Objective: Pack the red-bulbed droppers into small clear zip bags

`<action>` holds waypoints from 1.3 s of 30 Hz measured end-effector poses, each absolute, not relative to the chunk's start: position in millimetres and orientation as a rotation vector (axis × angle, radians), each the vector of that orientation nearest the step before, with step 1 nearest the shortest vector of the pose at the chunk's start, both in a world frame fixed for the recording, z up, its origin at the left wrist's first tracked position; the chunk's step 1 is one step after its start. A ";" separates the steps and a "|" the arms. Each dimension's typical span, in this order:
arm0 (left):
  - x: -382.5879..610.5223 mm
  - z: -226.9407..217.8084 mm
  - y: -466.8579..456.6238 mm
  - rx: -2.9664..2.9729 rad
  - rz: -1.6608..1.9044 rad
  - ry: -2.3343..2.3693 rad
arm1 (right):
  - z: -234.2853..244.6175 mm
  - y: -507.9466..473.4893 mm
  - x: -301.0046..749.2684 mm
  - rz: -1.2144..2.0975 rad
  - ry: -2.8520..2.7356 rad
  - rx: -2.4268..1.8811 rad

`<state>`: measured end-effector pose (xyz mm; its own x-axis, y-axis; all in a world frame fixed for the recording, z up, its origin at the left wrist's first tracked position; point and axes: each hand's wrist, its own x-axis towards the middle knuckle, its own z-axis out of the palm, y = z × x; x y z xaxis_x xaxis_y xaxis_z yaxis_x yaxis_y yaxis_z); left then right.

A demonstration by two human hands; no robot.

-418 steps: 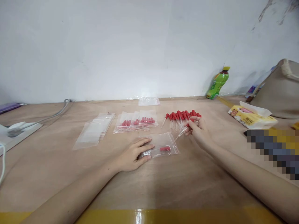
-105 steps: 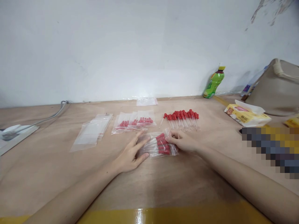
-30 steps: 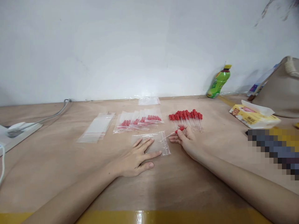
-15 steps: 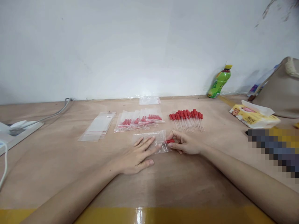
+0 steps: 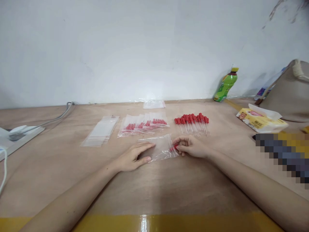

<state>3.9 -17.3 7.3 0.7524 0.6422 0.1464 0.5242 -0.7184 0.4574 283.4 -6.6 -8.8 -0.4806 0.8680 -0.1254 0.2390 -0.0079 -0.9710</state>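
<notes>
A small clear zip bag (image 5: 160, 148) lies on the wooden table (image 5: 169, 187) in front of me. My left hand (image 5: 132, 157) pinches its left end between thumb and fingers. My right hand (image 5: 191, 146) is closed on a red-bulbed glass dropper (image 5: 174, 147), pushing it into the bag's open right end. Behind my right hand lies a row of several loose red-bulbed droppers (image 5: 191, 123).
Filled bags of droppers (image 5: 143, 125) overlap behind the bag, with a stack of empty bags (image 5: 101, 134) to their left and another clear bag (image 5: 154, 104) by the wall. A green bottle (image 5: 225, 85), tissue pack (image 5: 262, 120) and beige bag (image 5: 289, 93) sit right; a cable (image 5: 54, 119) runs left.
My right hand carried a dropper from the row down to the bag's mouth and has pushed it partly inside. My left hand shifted from lying flat on the bag to pinching its left end.
</notes>
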 end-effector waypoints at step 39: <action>9.4 4.7 -16.1 2.625 0.468 0.824 | -7.4 -21.7 256.7 0.978 -1.665 -1.349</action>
<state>9.4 -16.1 4.7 0.7763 0.5962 0.2045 0.4807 -0.7699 0.4197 256.7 -21.7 -7.4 -0.1468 0.9847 0.0943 0.3968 0.1460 -0.9062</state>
